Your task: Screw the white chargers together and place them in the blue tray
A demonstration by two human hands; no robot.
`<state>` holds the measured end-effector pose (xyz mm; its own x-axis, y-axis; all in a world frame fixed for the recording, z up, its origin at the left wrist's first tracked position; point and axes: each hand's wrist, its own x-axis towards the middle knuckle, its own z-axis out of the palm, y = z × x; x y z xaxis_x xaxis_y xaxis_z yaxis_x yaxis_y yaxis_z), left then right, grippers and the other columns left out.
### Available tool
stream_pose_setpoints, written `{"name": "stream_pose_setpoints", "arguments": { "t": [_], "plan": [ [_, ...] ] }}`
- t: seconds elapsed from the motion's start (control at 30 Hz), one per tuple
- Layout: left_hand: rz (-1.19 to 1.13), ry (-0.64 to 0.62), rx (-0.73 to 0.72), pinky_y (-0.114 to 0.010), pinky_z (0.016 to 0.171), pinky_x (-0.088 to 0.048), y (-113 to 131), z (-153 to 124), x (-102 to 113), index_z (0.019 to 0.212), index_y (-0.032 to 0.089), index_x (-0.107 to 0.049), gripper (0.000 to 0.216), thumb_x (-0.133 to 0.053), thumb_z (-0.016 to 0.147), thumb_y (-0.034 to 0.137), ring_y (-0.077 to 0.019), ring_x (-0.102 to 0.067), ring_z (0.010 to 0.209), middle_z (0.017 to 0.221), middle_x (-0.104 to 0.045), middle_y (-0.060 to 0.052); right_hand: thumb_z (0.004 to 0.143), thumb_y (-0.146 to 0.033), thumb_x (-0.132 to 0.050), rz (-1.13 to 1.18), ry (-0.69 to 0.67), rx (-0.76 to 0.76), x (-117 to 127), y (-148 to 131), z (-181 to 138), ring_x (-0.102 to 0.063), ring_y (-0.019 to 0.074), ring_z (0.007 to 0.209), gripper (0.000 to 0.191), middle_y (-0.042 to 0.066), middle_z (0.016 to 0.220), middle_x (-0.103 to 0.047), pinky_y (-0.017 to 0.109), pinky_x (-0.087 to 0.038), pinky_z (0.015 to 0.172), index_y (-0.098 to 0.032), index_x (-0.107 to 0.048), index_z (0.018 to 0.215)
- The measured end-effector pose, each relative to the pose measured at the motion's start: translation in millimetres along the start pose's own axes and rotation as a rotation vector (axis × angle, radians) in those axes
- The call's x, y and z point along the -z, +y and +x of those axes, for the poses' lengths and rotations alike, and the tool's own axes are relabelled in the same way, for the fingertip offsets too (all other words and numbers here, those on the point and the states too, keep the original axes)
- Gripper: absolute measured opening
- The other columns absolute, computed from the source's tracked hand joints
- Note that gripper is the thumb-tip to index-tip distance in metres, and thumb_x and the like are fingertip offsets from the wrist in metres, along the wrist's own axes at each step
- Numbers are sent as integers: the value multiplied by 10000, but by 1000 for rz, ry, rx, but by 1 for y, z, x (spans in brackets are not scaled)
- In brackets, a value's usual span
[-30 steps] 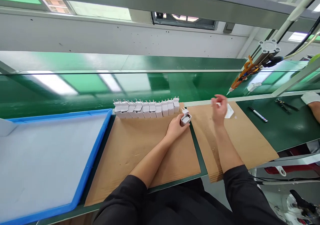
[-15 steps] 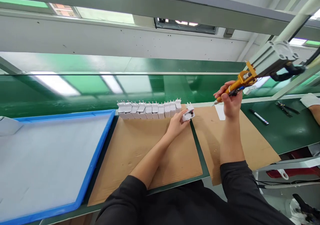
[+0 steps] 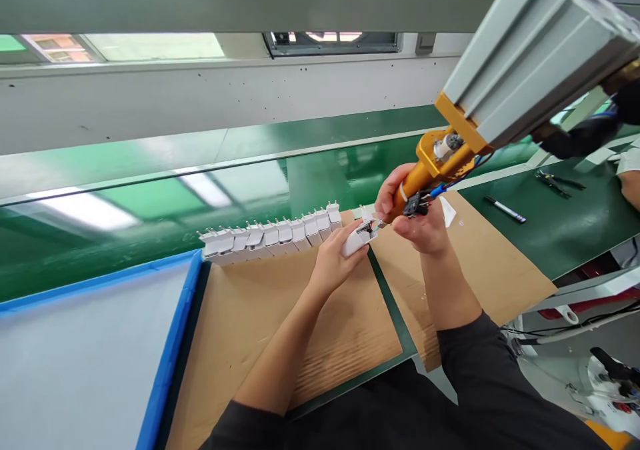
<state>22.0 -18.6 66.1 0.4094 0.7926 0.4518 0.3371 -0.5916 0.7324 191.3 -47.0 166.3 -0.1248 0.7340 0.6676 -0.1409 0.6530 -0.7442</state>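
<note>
My left hand (image 3: 333,260) grips a white charger plug (image 3: 359,239) just above the brown cardboard sheet (image 3: 280,317). My right hand (image 3: 419,218) is closed round the orange nozzle end of a hanging dispenser tool (image 3: 440,160), whose grey metal body runs up to the top right. The tool's tip sits against the plug in my left hand. A row of several white charger plugs (image 3: 273,237) stands along the far edge of the cardboard, just left of my left hand.
A blue-rimmed tray (image 3: 170,350) with a pale liner lies at the left. A green conveyor belt (image 3: 200,197) runs behind the row. On the right are a second cardboard sheet (image 3: 493,263), a black marker (image 3: 504,209) and pliers (image 3: 555,183). Another person's arm (image 3: 629,183) shows at the far right.
My right hand reached up, took the hanging dispenser tool and pulled it down to the plug in my left hand. The view has tilted and moved closer.
</note>
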Motion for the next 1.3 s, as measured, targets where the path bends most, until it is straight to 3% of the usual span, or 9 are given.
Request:
{"name": "stream_pose_setpoints", "arguments": {
  "t": [0.27, 0.6, 1.3],
  "plan": [
    [24, 5, 18, -335, 876, -518, 10, -1, 3, 1294, 222, -574, 495, -651, 823, 354, -216, -649, 998, 1120, -693, -62, 757, -475, -748, 36, -24, 69, -3, 2, -4, -486, 98, 668, 495, -34, 795, -486, 241, -436, 569, -245, -477, 1101],
    [-2, 1, 33, -338, 903, -504, 13, -3, 3, 1307, 227, -558, 489, -634, 843, 362, -225, -638, 1055, 1178, -675, -66, 763, -429, -758, 77, -45, 39, -1, 3, -6, -495, 101, 696, 502, -27, 827, -499, 243, -416, 579, -255, -465, 1131],
    [-9, 1, 30, -363, 929, -501, 14, -2, 3, 1305, 225, -563, 498, -646, 830, 351, -239, -636, 1063, 1129, -691, -69, 721, -465, -772, 55, -31, 6, 0, 0, -5, -512, 109, 690, 567, -25, 811, -506, 243, -438, 573, -239, -452, 1130]
  ]
}}
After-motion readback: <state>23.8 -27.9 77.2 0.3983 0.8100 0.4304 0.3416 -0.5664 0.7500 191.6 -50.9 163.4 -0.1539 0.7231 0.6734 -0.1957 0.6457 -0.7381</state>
